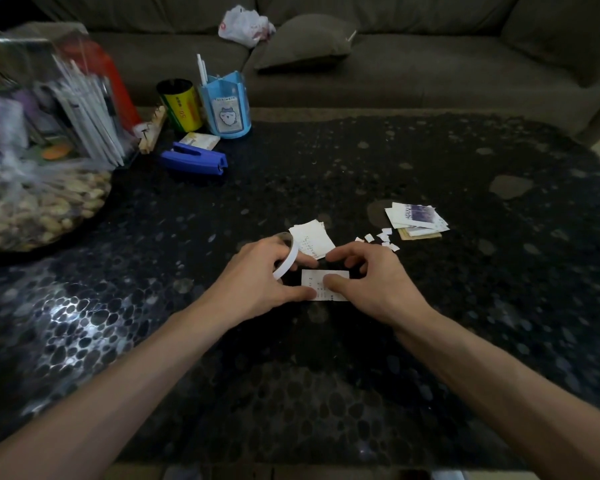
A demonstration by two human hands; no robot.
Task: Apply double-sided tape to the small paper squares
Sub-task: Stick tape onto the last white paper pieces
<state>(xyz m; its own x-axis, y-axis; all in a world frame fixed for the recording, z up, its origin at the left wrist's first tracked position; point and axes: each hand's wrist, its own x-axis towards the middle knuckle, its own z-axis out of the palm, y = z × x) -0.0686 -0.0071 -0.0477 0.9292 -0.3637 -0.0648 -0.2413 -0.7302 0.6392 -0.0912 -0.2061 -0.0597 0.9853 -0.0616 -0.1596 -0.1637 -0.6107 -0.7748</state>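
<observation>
Paper square [312,279], white with faint print, is lying flat on the dark table [430,306], both thumbs pressing on it. Left hand [253,282] is gripping the white tape roll [289,257] just behind the square. Right hand [368,282] is curling its fingers over the square's far edge; pinching anything? Can't tell.

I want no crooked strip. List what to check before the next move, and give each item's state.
1. Tape roll held in left hand: ok.
2. Paper flat on table: ok.
3. Right hand thumb and left thumb on paper: ok.
4. Tape end free: cannot tell, fingers hide it.
5. Squares close by, right of the hands: ok.
</observation>
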